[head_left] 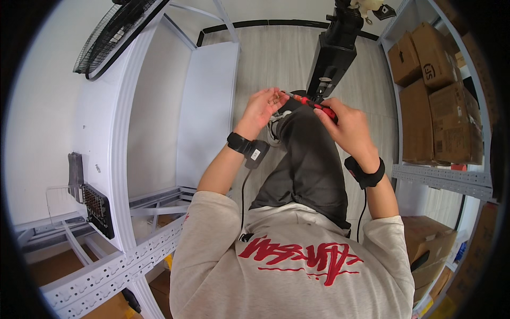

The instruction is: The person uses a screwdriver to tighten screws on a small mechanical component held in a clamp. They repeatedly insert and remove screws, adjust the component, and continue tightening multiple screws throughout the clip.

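My right hand [348,127] is wrapped round the handle of a red and black screwdriver [304,100]. The screwdriver's shaft slants up and left toward my other hand. My left hand [260,109] has its fingertips drawn together at the screwdriver's tip; what they pinch, if anything, is too small to make out. Both hands are in the air over my dark trousers [313,154]. Just past the screwdriver stands a black upright post [332,61] with a boxy body.
At left is a white shelf rack [119,159] with a black fan [119,37] and a black gridded panel [98,210]. Cardboard boxes [454,125] fill the right-hand rack. Black cables [243,196] run from the straps on my wrists.
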Motion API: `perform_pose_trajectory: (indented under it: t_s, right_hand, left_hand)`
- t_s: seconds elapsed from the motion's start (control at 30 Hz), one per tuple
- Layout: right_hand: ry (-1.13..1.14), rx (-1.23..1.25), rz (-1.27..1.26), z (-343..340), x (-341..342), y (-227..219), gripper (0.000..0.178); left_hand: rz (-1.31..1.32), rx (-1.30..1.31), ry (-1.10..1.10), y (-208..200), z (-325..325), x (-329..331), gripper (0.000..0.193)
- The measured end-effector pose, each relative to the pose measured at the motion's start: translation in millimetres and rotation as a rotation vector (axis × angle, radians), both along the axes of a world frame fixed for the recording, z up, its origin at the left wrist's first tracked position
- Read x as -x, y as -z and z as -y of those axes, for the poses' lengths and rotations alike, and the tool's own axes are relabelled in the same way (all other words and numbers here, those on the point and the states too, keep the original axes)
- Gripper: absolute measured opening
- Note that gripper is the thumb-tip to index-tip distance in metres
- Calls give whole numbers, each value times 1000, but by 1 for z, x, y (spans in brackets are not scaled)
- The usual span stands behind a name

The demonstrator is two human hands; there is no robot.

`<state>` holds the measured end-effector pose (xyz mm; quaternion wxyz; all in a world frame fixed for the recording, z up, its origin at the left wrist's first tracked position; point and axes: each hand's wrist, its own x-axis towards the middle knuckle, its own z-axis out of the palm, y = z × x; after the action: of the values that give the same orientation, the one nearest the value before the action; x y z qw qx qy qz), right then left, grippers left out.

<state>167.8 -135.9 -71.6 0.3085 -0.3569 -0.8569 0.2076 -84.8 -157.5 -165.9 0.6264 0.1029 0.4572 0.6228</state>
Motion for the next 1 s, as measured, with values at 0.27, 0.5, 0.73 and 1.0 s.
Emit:
perform_pose_trajectory:
  t_s: [0.27,0.5,0.73,1.0]
  right_hand:
    - [-1,83,78,2,-9,17,21]
    - [9,126,76,1,-14,25,20]
    - [-13,145,104,0,-18,29,21]
    - [23,131,84,-4,-20,33,22]
  left_hand:
    - [128,6,43,14,3,-7,16]
    - [57,16,75,11,1,-20,25]
    - [36,39,107,13,2,-27,36]
    - [42,6,136,30,2,-26,29]
